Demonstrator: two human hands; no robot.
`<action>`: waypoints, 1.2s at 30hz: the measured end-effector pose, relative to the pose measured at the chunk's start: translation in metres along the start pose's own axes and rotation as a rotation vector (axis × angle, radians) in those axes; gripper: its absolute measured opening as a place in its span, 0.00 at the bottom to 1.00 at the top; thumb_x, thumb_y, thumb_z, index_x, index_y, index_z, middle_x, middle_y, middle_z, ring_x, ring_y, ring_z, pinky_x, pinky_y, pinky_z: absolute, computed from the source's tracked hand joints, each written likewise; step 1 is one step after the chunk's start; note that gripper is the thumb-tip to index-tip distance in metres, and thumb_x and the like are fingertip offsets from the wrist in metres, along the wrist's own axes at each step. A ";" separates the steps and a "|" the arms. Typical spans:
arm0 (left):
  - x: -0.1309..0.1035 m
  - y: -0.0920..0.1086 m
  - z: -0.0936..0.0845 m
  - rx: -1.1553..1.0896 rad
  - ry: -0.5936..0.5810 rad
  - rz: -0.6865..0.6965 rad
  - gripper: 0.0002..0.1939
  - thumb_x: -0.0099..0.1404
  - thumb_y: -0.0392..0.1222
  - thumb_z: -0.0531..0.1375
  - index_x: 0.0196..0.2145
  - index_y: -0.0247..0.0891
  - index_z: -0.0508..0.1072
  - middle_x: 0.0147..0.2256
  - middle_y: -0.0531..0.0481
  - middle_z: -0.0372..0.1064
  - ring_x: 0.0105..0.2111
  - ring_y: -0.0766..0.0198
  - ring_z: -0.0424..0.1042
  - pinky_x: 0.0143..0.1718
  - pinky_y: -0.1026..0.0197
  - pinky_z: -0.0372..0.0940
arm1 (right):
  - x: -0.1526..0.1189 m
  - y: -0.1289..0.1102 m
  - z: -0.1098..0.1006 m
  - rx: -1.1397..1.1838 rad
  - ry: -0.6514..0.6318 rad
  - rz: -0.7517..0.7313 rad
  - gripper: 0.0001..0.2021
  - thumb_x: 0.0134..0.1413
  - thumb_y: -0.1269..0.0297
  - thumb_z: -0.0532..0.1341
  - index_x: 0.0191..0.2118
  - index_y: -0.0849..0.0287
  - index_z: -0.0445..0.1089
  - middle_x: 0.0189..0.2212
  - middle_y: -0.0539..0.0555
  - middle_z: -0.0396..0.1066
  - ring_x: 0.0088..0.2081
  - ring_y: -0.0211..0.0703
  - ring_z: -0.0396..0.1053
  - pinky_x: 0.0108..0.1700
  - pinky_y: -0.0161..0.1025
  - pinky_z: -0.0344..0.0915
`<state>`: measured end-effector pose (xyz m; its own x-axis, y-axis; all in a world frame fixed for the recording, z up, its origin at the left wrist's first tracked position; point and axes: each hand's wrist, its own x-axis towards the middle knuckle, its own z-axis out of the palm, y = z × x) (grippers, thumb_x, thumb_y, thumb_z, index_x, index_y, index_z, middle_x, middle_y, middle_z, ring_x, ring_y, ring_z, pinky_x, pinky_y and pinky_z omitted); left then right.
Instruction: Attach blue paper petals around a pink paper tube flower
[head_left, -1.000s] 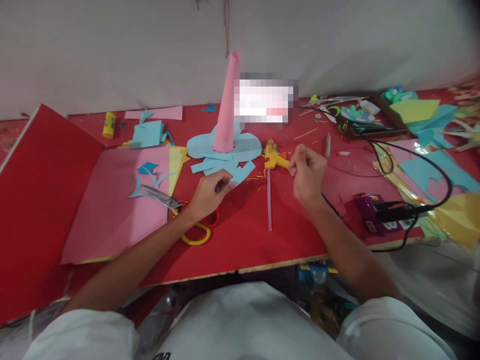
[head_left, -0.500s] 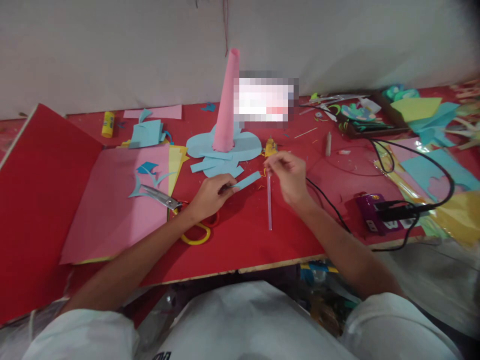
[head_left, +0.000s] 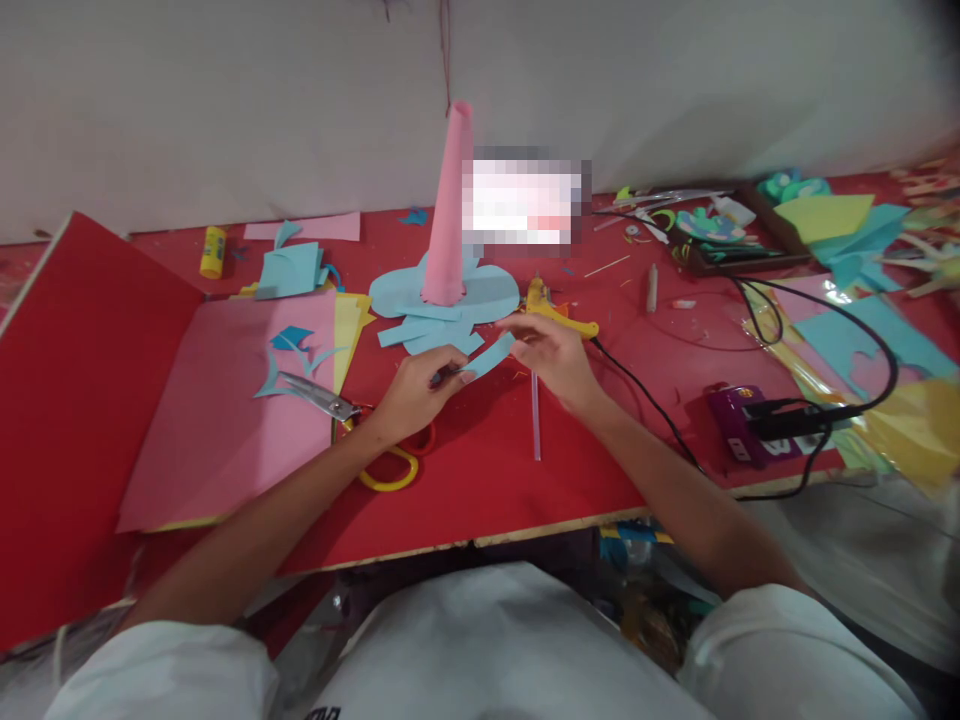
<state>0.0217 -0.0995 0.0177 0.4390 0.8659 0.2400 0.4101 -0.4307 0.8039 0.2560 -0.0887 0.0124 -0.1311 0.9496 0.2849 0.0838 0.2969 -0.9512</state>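
Observation:
My left hand (head_left: 420, 395) is closed around one end of a light blue paper strip (head_left: 489, 356), which slants up to the right. At the strip's far end, my right hand (head_left: 555, 362) has its thumb and fingers around the tip. Just behind the right hand lies a yellow glue gun (head_left: 566, 318) with a black cord. Beneath that hand a clear glue stick (head_left: 536, 420) rests on the table. Beyond both hands a pink paper cone (head_left: 446, 215) stands upright on light blue paper petals (head_left: 491, 290).
Scissors (head_left: 390, 472) with yellow and red handles lie by my left forearm, blades over pink paper sheets (head_left: 232, 400). A yellow glue tube (head_left: 214, 253) stands at the back left. A dark tray (head_left: 791, 240) of scraps and a purple box (head_left: 739, 425) with black cables are right.
My right hand has moved slightly left, off the glue gun's area and onto the free end of the strip. The strip now bends a little, and more of the glue gun shows.

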 end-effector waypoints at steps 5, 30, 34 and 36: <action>0.001 0.000 0.001 0.019 -0.043 0.000 0.10 0.73 0.45 0.60 0.35 0.37 0.73 0.29 0.53 0.71 0.29 0.67 0.65 0.33 0.64 0.58 | 0.000 0.003 0.002 -0.064 0.065 -0.021 0.20 0.55 0.43 0.71 0.26 0.55 0.75 0.25 0.50 0.72 0.29 0.40 0.67 0.33 0.40 0.65; 0.000 -0.004 0.001 0.049 -0.009 -0.045 0.10 0.72 0.43 0.61 0.33 0.37 0.71 0.28 0.55 0.68 0.28 0.68 0.63 0.31 0.65 0.56 | 0.006 0.010 -0.013 0.027 0.362 0.010 0.23 0.60 0.40 0.67 0.29 0.56 0.72 0.25 0.48 0.69 0.25 0.34 0.63 0.29 0.36 0.61; 0.000 -0.003 0.000 0.030 0.010 -0.041 0.10 0.72 0.44 0.60 0.33 0.37 0.70 0.28 0.55 0.66 0.28 0.68 0.62 0.31 0.65 0.56 | 0.009 0.012 -0.030 0.006 0.524 -0.056 0.29 0.67 0.37 0.59 0.23 0.55 0.62 0.18 0.45 0.56 0.20 0.34 0.55 0.26 0.36 0.59; 0.000 -0.001 -0.001 0.021 0.015 -0.035 0.11 0.73 0.45 0.60 0.34 0.37 0.70 0.29 0.54 0.68 0.29 0.68 0.63 0.33 0.65 0.58 | 0.008 0.010 -0.025 -0.037 0.405 -0.060 0.28 0.67 0.36 0.56 0.26 0.54 0.67 0.23 0.49 0.64 0.25 0.37 0.62 0.29 0.38 0.64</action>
<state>0.0209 -0.0993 0.0174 0.4125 0.8839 0.2204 0.4415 -0.4056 0.8004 0.2803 -0.0759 0.0078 0.2623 0.8909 0.3708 0.1244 0.3498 -0.9285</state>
